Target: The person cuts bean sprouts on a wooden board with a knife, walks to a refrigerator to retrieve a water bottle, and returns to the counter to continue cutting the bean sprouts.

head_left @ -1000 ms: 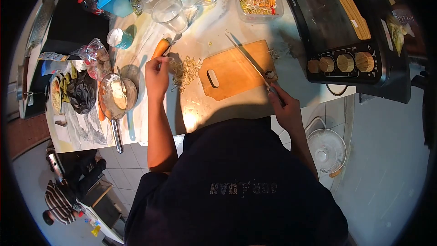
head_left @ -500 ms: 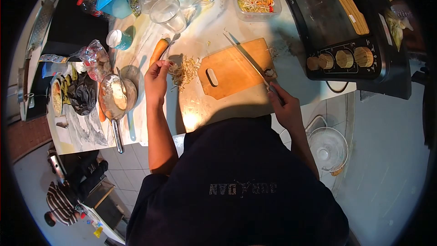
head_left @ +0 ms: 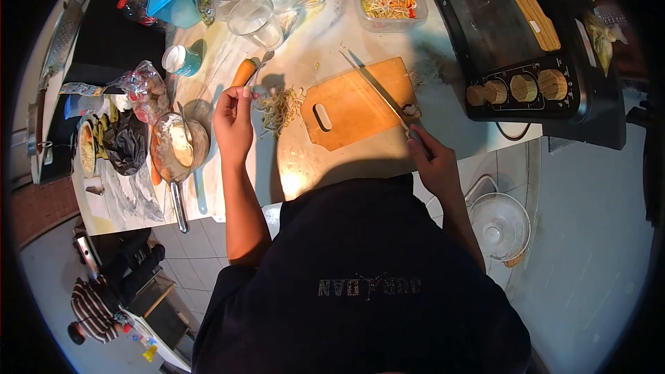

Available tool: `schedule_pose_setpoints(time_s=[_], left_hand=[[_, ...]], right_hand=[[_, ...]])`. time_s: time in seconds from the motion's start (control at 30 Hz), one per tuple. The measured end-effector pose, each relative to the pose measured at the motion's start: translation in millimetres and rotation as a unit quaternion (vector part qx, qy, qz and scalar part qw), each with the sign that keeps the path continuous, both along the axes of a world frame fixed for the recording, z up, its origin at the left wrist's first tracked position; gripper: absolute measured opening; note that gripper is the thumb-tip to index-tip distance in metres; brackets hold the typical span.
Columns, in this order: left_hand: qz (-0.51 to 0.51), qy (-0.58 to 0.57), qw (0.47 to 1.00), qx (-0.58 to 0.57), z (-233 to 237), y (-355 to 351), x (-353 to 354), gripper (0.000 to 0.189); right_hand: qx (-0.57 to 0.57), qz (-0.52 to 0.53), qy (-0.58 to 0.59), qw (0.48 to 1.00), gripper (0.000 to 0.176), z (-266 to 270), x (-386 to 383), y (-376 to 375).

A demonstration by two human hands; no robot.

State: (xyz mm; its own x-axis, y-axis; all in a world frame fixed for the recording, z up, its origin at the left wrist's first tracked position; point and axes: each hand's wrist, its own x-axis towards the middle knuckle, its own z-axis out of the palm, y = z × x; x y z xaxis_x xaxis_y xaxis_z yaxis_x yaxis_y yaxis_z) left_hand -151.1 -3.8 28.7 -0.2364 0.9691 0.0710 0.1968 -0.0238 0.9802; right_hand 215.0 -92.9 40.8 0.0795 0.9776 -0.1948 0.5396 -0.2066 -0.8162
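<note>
My right hand (head_left: pixel 431 161) is closed round the handle of a knife (head_left: pixel 379 93), whose long blade lies diagonally over the wooden cutting board (head_left: pixel 353 114). My left hand (head_left: pixel 234 125) is raised beside a carrot (head_left: pixel 243 72), thumb and fingers pinched together. Whatever sits in that pinch is too small to make out. Just right of the left hand, a heap of thin, pale sprout-like strands (head_left: pixel 282 109) rests on the counter, next to the board's handle slot. A small scrap (head_left: pixel 410 109) lies at the board's right corner near the knife.
A plastic tub (head_left: pixel 388 24) of sprouts and shredded carrot stands at the back. To the right is a black oven (head_left: pixel 524 90) with wooden knobs. On the left are a strainer (head_left: pixel 179 187), a clear cup (head_left: pixel 255 22) and a lidded jar (head_left: pixel 181 60). Another person (head_left: pixel 95 310) is at lower left.
My left hand has shifted slightly left and up, away from the heap of strands. My right hand and the knife have stayed in place.
</note>
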Motion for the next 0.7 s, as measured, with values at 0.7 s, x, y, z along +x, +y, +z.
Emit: schedule_pose_setpoints(time_s=[0.7], left_hand=[[-0.051, -0.012, 0.997, -0.060, -0.7, 5.4, -3.1, 0.015]], right_hand=[[-0.009, 0.001, 0.016, 1.000, 0.039, 2.3, -0.7, -1.3]])
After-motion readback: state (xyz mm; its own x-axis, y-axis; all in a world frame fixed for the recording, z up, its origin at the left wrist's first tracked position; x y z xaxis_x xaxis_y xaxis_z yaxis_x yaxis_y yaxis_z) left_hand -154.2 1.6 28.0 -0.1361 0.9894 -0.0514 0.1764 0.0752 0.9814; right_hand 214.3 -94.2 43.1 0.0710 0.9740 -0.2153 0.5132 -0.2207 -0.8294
